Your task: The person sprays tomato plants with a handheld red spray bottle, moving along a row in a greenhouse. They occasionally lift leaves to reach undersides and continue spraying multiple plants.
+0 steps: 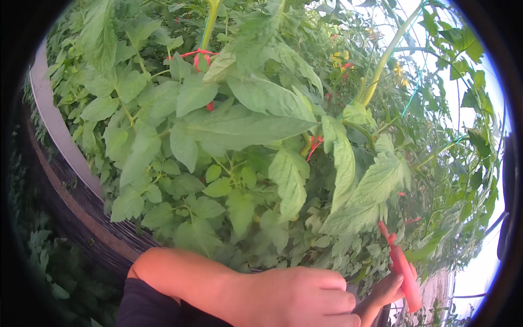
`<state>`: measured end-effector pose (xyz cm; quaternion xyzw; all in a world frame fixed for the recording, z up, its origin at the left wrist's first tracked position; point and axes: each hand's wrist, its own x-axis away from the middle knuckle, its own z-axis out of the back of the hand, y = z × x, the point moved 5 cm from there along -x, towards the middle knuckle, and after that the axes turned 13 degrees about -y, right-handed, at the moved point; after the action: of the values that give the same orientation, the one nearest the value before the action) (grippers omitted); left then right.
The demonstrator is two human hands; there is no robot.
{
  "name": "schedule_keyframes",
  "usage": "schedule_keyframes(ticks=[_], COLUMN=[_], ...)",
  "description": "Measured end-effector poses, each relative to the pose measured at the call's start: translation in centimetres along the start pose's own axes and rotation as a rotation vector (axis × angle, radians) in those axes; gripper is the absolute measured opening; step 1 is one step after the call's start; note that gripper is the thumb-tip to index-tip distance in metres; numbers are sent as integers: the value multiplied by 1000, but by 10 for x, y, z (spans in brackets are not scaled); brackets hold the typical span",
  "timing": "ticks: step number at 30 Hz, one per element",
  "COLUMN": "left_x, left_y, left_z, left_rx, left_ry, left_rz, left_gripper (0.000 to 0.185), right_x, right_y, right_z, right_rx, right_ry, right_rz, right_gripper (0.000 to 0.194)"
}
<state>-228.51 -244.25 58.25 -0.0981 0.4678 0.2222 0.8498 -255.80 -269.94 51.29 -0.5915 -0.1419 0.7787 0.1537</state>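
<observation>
My left hand (300,298) is curled into a loose fist at the bottom middle, its back towards me. Whatever lies under its fingers is hidden. Farther right, my right hand (388,288) is closed around a red elongated object (405,278), thin at the top and thicker below. Blur keeps its exact kind unclear. Both hands are low in front of leafy tomato plants (241,126). Red ties (200,55) circle a thick green stem (211,20) at the upper middle, and another red tie (314,145) hangs near the centre.
Green twine (416,88) runs along stems at the right, near yellow flowers (398,69). A pale curved strip (61,110) borders the foliage on the left. Beyond it are dark ground cover (53,163) and a brown soil strip (88,218).
</observation>
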Motion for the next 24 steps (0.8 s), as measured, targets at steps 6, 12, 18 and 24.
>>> schedule_keyframes(ticks=[6,12,18,24], left_x=[54,111,154,212], left_y=[18,26,-6,-56], left_z=[64,107,77,26], left_rx=[-39,-6,198,358], left_ry=[354,275,-2,259], left_rz=[-56,-133,249,997], left_gripper=[24,11,15,30], right_x=[40,62,104,144], right_y=[-60,-105,-116,-80], right_z=[-52,-98,-106,-104], right_rx=[-272,-355,-319,-317], right_ry=[56,25,102,39], right_rz=[-158,-261,-322,-316], right_gripper=[65,68,66,66])
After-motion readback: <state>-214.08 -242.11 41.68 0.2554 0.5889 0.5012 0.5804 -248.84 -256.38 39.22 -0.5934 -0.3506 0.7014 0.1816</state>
